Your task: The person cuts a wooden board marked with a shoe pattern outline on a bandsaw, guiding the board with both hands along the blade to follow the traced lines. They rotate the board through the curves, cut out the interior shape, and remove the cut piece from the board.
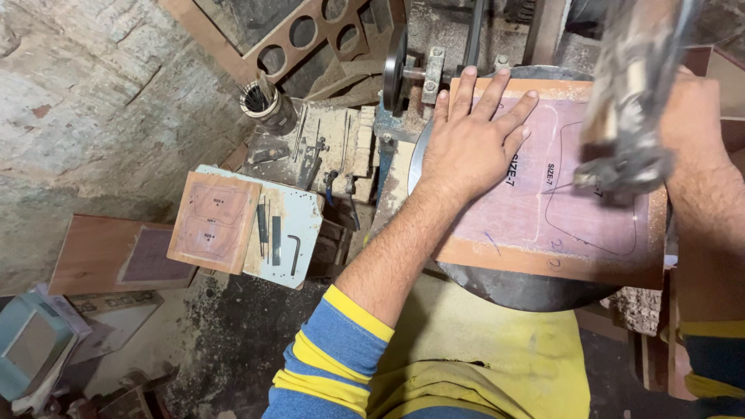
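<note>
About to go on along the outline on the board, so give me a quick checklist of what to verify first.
1. Left hand flat on the board: ok.
2. Board resting on the round metal table: ok.
3. Right hand gripping the tool: ok, though blurred.
4. Tool tip on the drawn outline: cannot tell.
5. Left fingers apart from the tool: ok.

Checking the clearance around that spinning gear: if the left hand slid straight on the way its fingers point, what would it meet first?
The left hand lies flat on the wooden board, fingers pointing away. Straight on, it would pass the board's far edge and probably reach the metal shaft bracket beside the dark wheel; depth is unclear.
</note>
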A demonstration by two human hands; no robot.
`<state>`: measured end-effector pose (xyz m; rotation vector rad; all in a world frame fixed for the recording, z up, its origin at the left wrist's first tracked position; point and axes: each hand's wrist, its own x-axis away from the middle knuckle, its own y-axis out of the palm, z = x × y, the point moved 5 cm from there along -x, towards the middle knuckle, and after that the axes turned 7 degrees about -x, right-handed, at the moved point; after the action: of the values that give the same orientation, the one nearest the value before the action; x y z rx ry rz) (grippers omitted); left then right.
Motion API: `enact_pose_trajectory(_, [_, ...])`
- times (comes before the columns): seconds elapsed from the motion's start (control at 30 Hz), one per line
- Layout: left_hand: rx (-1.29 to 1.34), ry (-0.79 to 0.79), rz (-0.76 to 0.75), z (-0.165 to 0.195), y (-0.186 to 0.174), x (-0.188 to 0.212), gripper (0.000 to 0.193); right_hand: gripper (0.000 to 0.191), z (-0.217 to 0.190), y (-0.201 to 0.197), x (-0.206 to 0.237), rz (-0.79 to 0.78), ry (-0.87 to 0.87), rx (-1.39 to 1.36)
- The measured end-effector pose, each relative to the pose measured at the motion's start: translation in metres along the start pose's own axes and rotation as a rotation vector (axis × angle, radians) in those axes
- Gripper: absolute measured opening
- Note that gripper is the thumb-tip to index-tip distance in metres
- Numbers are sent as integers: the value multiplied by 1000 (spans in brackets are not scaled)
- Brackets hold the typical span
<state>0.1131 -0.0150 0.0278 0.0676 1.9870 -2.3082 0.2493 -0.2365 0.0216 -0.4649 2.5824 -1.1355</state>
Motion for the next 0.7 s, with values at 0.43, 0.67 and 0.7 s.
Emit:
enact_pose_trajectory(0.43, [5, 26, 37, -2, 2, 0, 46, 20, 5, -2, 11, 110, -486, 235])
enact_pose_trajectory(0.67, [34, 77, 60, -6, 3, -5, 47, 17, 12, -2, 11, 77, -361, 299])
enact_pose_trajectory(0.7, [34, 76, 56, -6, 3, -5, 47, 20, 15, -1, 11, 54, -339, 386])
